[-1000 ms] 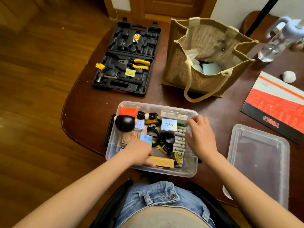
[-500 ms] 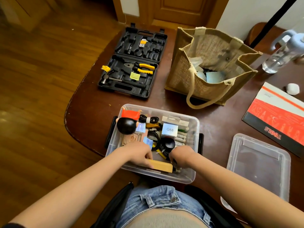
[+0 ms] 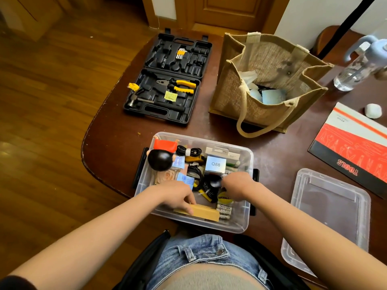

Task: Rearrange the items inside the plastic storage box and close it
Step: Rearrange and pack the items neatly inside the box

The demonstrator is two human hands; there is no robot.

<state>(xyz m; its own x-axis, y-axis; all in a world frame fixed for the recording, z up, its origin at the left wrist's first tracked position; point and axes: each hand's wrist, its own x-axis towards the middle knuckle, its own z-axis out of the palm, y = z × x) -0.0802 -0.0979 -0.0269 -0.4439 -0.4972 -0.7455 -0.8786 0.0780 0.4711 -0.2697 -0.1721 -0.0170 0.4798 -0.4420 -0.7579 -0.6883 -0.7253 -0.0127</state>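
Box (image 3: 240,223) of clear plastic sat open at the near edge of the counter (image 3: 117,143), with both hands inside it. The left hand (image 3: 178,195) curled its fingers over the end of a tan wooden block (image 3: 204,212) lying along the near wall, gripping it. The right hand (image 3: 238,185) reached down among the things at the box's middle, fingers bent and hidden below the knuckles; whether it held anything could not be told. Just beside it lay a black round thing (image 3: 212,182), a yellow-and-black roll (image 3: 225,197), and batteries (image 3: 224,211) in a row by the block's right end. Farther in were a white Q88 carton (image 3: 215,164), coiled black cables (image 3: 188,151), blue packets (image 3: 186,180) and a doll (image 3: 161,159) with a black head and red top in the far left corner. The lid (image 3: 326,218) lay flat on the counter to the right, apart from the box. Beyond stood an open black tool case (image 3: 167,80) with yellow pliers (image 3: 184,86), a jute bag (image 3: 268,84), a red TOOLS booklet (image 3: 351,151), a white lump (image 3: 373,110) and a water bottle (image 3: 360,65).
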